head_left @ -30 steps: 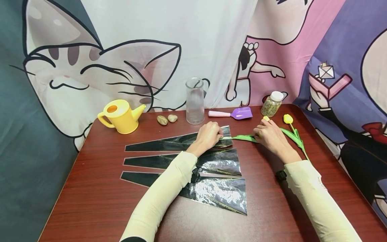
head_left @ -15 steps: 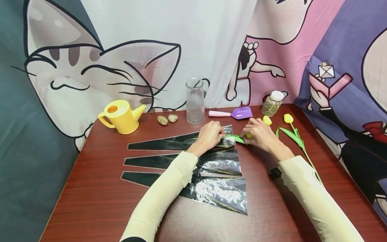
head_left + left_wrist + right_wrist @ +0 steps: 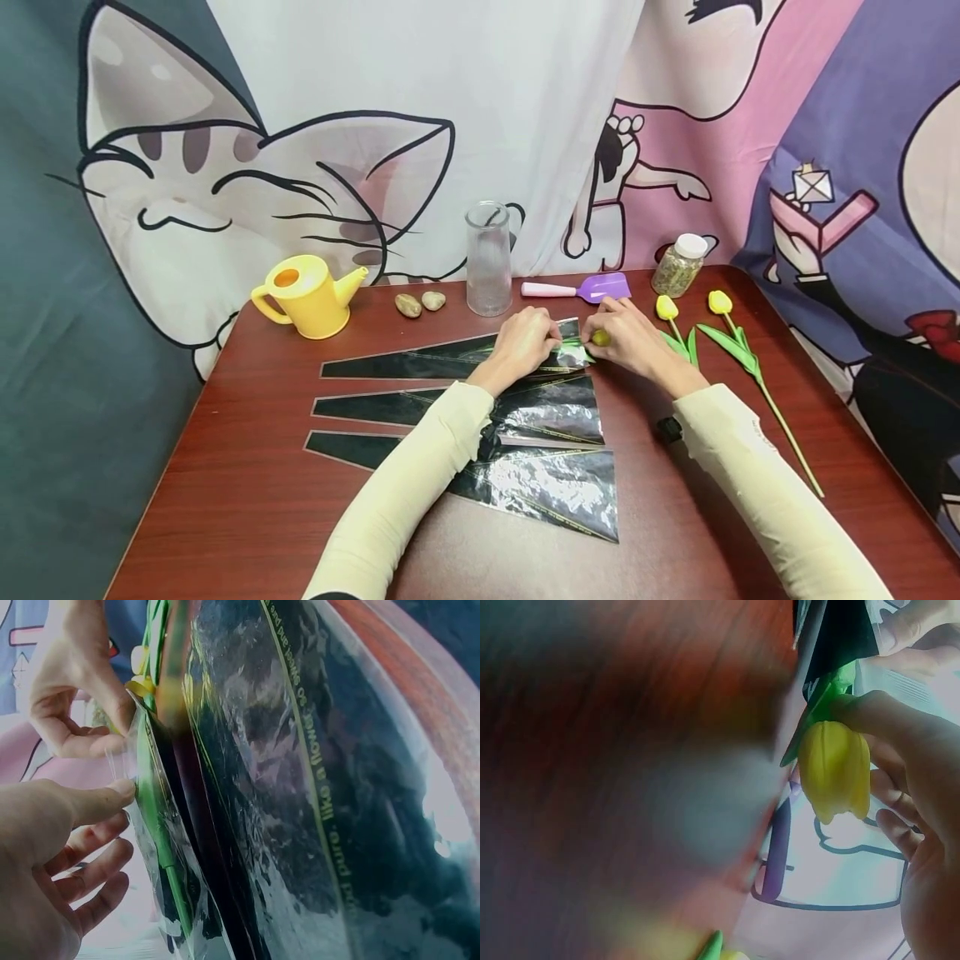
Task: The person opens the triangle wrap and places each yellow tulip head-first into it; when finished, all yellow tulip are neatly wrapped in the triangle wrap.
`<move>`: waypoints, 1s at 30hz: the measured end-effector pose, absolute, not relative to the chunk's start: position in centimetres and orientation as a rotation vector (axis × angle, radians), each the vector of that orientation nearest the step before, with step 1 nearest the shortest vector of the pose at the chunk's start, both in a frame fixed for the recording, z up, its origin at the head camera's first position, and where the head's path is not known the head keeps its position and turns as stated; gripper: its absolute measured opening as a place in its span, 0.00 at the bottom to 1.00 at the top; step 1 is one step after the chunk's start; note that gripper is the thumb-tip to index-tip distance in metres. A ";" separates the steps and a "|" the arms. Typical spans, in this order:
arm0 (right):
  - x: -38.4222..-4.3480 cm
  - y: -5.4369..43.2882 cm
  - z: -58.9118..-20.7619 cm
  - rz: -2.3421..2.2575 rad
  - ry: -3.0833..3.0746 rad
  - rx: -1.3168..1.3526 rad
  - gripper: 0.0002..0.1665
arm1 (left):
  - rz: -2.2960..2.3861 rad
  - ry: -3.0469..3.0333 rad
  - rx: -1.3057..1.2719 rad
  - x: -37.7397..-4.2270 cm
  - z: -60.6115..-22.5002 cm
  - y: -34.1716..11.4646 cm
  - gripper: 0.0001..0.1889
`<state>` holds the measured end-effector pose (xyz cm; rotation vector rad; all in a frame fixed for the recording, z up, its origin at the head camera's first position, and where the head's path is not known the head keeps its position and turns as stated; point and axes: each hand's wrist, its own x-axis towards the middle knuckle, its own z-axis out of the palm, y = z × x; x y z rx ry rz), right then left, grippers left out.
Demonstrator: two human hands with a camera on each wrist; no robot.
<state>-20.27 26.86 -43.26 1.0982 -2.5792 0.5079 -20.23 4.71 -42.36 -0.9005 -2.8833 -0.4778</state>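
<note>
Currently feeding yellow tulip (image 3: 600, 337), pinched in right hand (image 3: 628, 337), stem-first into sleeve (image 3: 457, 360); left hand (image 3: 525, 342) pinching sleeve mouth open, just beside right hand, pinning it on bench (image 3: 247, 500).

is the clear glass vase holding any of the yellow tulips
No, the clear glass vase stands empty; two yellow tulips lie on the table.

My left hand (image 3: 45, 855) holds the edge of the clear flower sleeve (image 3: 255, 787) with my thumb. My right hand (image 3: 71, 682) pinches the yellow tulip (image 3: 141, 671), its green stem (image 3: 161, 855) inside the sleeve.
</note>
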 end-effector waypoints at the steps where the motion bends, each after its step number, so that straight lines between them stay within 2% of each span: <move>1: -20.2 26.9 -43.3 0.508 -2.577 1.090 0.13 | -0.480 -2.884 -0.899 -20.2 -42.4 4.7 0.03; 15: -19.5 27.5 -43.3 0.515 -2.529 0.998 0.12 | -0.480 -2.879 -0.912 -20.1 -42.6 4.8 0.03; 21: -18.7 29.5 -41.3 0.630 -2.504 0.789 0.09 | -0.496 -2.872 -0.903 -20.2 -42.7 4.7 0.03; 30: -17.7 32.0 -40.8 0.700 -2.702 0.675 0.15 | -0.499 -2.878 -0.894 -20.2 -42.7 4.7 0.03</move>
